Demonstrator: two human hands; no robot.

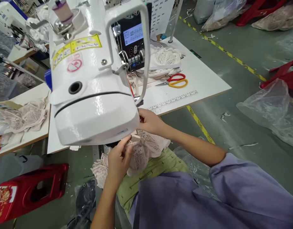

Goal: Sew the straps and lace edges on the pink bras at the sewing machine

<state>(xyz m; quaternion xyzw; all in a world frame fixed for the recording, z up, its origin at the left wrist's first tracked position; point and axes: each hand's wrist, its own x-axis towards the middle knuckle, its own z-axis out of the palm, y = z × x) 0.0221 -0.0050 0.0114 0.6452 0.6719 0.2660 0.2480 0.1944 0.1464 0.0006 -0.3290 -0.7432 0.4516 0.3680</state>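
A pale pink lace bra [139,156] hangs from under the sewing machine [96,114] down over my lap. My left hand [120,156] pinches the bra's edge between thumb and fingers, just below the machine head. Beside the needle area, my right hand [150,121] is closed, its fingertips partly hidden behind the machine head; it seems to grip the upper edge of the same bra. The needle and presser foot are out of sight behind the head. More lace [100,170] hangs to the left of my left hand.
On the white table [208,82] lie red-and-yellow scissors [176,81], a clear ruler [172,101] and stacked lace pieces [166,57]. A control screen [133,35] stands behind the machine. Another table with lace bras [29,116] is at left, above a red stool [32,190].
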